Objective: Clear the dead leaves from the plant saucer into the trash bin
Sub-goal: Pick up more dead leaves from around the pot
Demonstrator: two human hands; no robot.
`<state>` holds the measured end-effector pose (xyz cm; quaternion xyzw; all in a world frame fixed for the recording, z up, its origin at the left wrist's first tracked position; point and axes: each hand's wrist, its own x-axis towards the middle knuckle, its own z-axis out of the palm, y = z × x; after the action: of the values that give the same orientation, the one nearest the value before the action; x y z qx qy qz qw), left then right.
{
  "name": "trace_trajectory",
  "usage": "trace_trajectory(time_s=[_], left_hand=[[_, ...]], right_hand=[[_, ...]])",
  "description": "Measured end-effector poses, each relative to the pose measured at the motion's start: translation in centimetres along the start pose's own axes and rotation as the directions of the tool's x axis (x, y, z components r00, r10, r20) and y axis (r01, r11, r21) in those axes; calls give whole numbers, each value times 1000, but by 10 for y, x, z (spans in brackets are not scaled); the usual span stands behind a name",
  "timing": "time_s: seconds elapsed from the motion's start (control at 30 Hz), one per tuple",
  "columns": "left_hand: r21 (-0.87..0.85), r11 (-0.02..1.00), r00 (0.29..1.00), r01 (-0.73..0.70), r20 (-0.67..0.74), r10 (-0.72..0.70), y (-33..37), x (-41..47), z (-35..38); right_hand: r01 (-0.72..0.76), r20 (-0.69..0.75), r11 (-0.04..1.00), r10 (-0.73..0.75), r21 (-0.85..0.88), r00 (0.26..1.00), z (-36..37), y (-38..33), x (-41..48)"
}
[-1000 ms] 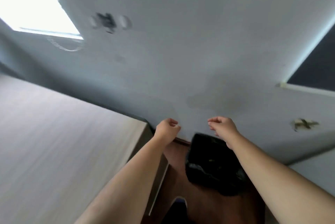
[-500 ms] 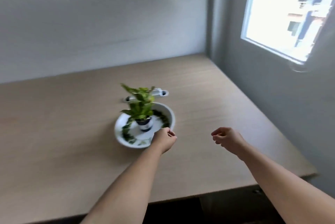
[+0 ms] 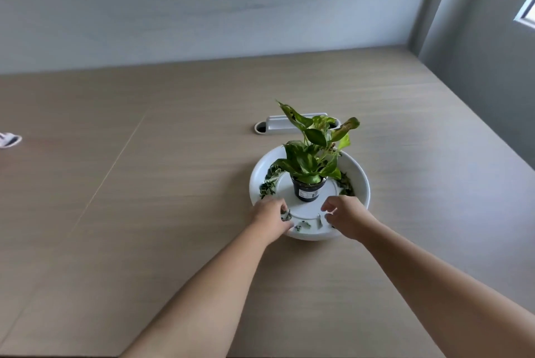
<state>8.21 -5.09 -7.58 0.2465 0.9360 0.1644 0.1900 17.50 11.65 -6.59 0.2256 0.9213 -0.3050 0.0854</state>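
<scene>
A white round plant saucer (image 3: 360, 176) sits on the wooden table. In its middle stands a small black pot (image 3: 308, 190) with a green leafy plant (image 3: 311, 152). Dead leaves lie in the saucer's trough: a clump at the left (image 3: 269, 184), some at the right (image 3: 346, 184), and small bits at the front (image 3: 304, 224). My left hand (image 3: 270, 217) rests on the front-left rim, fingers pinched on a dark leaf (image 3: 286, 215). My right hand (image 3: 346, 217) hovers over the front-right rim with fingers curled and apart, holding nothing. The trash bin is out of view.
A white cable grommet (image 3: 289, 123) is set into the table (image 3: 144, 198) behind the saucer. A small white object (image 3: 8, 140) lies at the far left edge. A grey wall runs along the back and the right side, with a window corner (image 3: 527, 13) at the upper right.
My view swung from the black bin on the floor back to the table. Both hands moved forward onto the saucer's front rim, and my left fingers closed on a leaf.
</scene>
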Motion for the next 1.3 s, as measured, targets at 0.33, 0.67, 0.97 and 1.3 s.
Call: trace_trajectory(time_s=[0.33,0.67,0.97,1.3], left_hand=[[296,953,996,-60,86,36,5,43,20],[43,995,985,-86,152,79,4,43,20],[-461,880,994,111,44,-102,-8,48,0],[-706,697,993,121,92,-79,38,16,8]], right_hand=[[-77,-2,982,78,-172,997,44,-15,39],[-22,-38,998,20,-55,999,40,-6,42],[-201,-87,918,244,343,966,9,5,38],[-159,-196,856,287,491,938,-30,33,-15]])
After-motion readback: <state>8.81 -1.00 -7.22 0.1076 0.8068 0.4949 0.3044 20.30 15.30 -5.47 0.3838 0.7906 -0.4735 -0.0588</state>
